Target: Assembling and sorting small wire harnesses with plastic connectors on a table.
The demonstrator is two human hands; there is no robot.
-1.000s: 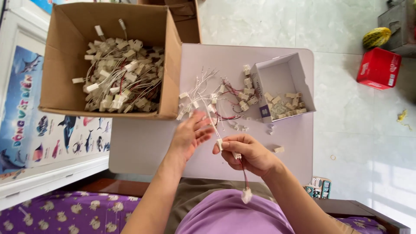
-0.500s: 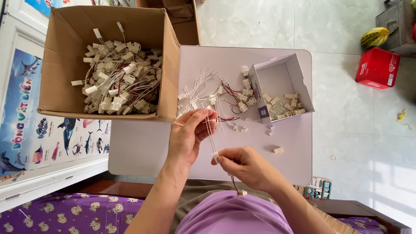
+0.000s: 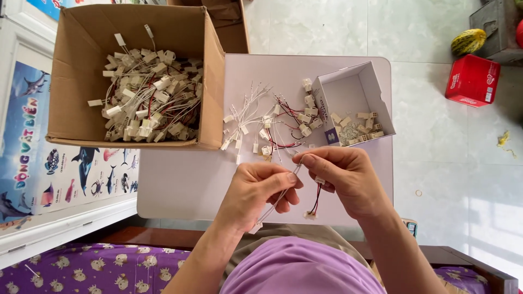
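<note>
My left hand (image 3: 260, 188) and my right hand (image 3: 344, 177) meet over the near edge of a small white table (image 3: 185, 179). Together they pinch a thin white wire lead (image 3: 277, 200) that runs from the fingertips down to a white plug. Under my right hand hangs a red and black wire piece (image 3: 316, 198) with a small white connector. Just beyond the hands, a loose pile of white and red wire leads (image 3: 261, 128) lies on the table.
A large cardboard box (image 3: 210, 103) full of wired connectors stands at the table's left. A small white box (image 3: 381, 106) holding several connector housings sits at the right. On the tiled floor are a red box (image 3: 473, 80), a yellow-green fruit (image 3: 467, 41) and a poster (image 3: 54, 158).
Both hands have drawn closer together and toward me. The white wire, earlier stretched between them, is now held at one point by both hands.
</note>
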